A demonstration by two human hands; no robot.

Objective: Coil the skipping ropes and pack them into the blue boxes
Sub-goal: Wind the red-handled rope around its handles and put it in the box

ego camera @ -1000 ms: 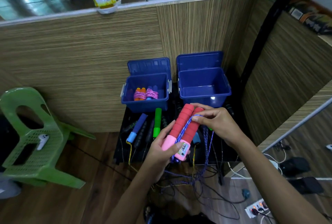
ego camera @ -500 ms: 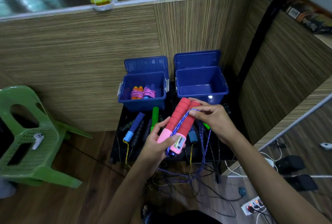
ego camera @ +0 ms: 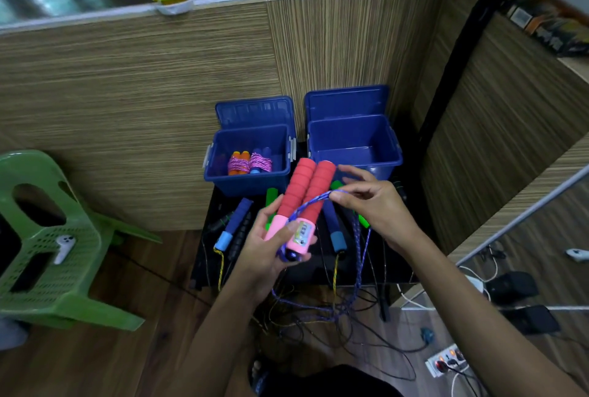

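While gripped by left hand — red handles, cord pinched right.

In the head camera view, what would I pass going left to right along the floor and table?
Green chair → left blue box with coiled ropes → red-handled rope held in both hands → right blue box → power strip.

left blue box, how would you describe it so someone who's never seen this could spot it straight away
Against the wood-grain partition two open blue boxes stand side by side on a black stand. The left blue box is the one nearer the green chair. Unlike the right box, which looks empty, it already holds coiled ropes wrapped in pink cord.
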